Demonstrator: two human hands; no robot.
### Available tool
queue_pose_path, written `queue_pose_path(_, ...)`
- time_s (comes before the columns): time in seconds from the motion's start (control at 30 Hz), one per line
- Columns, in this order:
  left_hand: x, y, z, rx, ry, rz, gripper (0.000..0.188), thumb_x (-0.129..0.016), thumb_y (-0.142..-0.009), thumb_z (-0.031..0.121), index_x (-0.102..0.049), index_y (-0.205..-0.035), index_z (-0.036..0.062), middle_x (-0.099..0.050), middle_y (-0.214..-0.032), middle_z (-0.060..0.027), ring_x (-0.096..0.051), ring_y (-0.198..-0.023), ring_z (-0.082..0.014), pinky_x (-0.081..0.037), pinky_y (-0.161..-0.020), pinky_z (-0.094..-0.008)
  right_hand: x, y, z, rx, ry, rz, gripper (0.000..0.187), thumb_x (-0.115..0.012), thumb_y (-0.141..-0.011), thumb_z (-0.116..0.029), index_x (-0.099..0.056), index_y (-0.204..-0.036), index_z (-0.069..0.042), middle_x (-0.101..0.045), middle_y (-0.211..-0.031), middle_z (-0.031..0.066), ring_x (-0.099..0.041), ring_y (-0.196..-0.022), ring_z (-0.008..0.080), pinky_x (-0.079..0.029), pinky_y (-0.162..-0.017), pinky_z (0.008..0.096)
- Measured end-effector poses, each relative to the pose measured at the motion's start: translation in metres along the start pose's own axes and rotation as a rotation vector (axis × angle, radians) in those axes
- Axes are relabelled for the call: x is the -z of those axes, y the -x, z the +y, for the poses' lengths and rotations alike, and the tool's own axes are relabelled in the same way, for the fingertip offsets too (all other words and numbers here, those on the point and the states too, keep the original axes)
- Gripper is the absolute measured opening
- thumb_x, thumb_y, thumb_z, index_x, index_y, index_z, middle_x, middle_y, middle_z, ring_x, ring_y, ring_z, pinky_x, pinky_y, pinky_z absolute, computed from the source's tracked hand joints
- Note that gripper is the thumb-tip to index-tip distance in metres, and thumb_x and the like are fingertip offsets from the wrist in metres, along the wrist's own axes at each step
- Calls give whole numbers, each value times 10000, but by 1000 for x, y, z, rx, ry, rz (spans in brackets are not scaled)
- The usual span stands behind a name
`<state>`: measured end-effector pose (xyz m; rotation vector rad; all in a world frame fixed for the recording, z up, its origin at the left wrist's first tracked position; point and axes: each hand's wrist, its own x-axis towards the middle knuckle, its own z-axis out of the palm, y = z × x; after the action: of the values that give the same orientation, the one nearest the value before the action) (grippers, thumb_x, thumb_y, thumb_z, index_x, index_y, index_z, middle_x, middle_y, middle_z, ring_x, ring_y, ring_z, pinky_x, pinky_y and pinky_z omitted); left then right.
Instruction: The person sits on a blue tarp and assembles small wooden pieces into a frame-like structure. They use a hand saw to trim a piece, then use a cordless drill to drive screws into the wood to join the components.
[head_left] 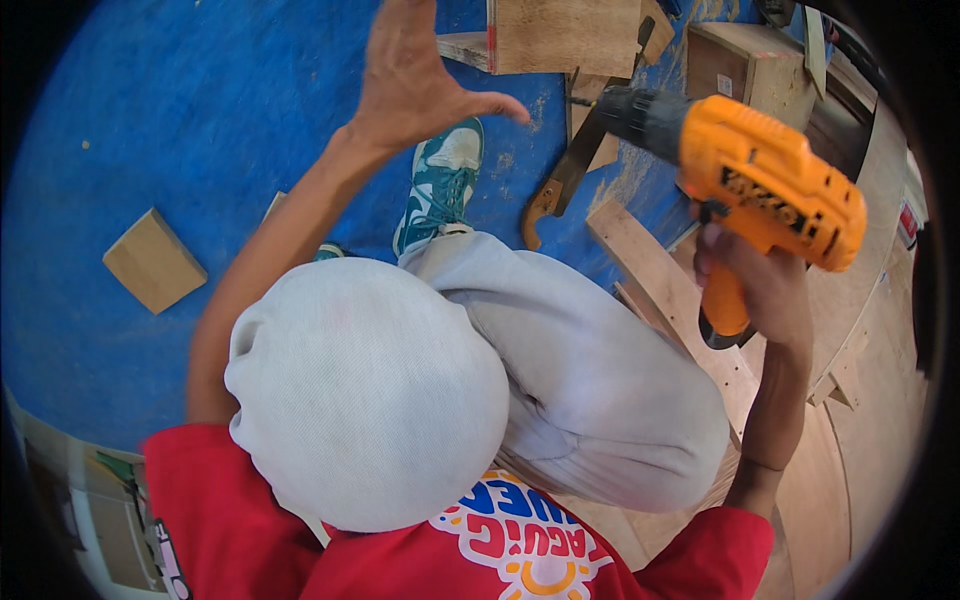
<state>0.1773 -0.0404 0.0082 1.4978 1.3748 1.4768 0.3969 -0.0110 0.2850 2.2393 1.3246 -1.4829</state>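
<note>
My right hand (765,285) is closed around the grip of an orange cordless drill (775,180). The drill's black chuck points to the upper left, and a thin dark bit extends from it. My left hand (420,95) reaches to the top edge of the picture. Its thumb sticks out to the side and no object shows in it; the other fingertips are cut off by the edge. A wooden box (565,35) is nearest to this hand, just right of it. Below the drill's chuck lies a handsaw (575,165) with a wooden handle.
A second wooden box (750,75) stands at the upper right. A square wood block (155,262) lies on the blue floor covering (110,160) at left. Planks (660,295) and plywood (840,300) lie at right. My shoe (440,190) and bent legs occupy the middle.
</note>
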Motion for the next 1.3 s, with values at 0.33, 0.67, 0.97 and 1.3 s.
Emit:
queue_pose_path(0.33, 33, -8, 21, -275, -108, -643, 292, -849, -804, 235, -748, -1026, 75, -722, -936, -112, -688, -822, -307, -555, -781, -389, -16, 27, 67, 21, -161, 46, 342, -633, -903, -26, -611, -1240, 31, -661, -942, 100, -648, -737, 166, -544, -650, 319)
queue_pose_path(0.67, -57, 80, -82, 70, -442, -623, 277, -714, -926, 230, -724, -1151, 68, -717, -976, -146, -706, -821, -353, -574, -678, -450, -80, 23, 166, -200, -487, 189, 379, -625, -948, -49, -582, -1316, 33, -639, -979, 84, -595, -784, 144, -510, -712, 299)
queue_pose_path(0.97, -102, 89, -96, 45, -529, -355, 174, -734, -893, 175, -749, -1041, 85, -720, -964, -135, -690, -856, -356, -556, -656, -445, -92, 21, 182, -295, -628, 211, 430, -629, -928, 14, -549, -1351, 29, -649, -1076, 111, -610, -772, 145, -538, -714, 301)
queue_pose_path(1.3, -14, 61, -4, 20, -62, -500, 109, -755, -860, 28, -763, -968, 36, -724, -874, -106, -697, -760, -305, -576, -690, -380, -88, 17, 169, -205, -674, 223, 385, -636, -926, -4, -571, -1306, 16, -649, -1116, 125, -608, -780, 144, -533, -700, 303)
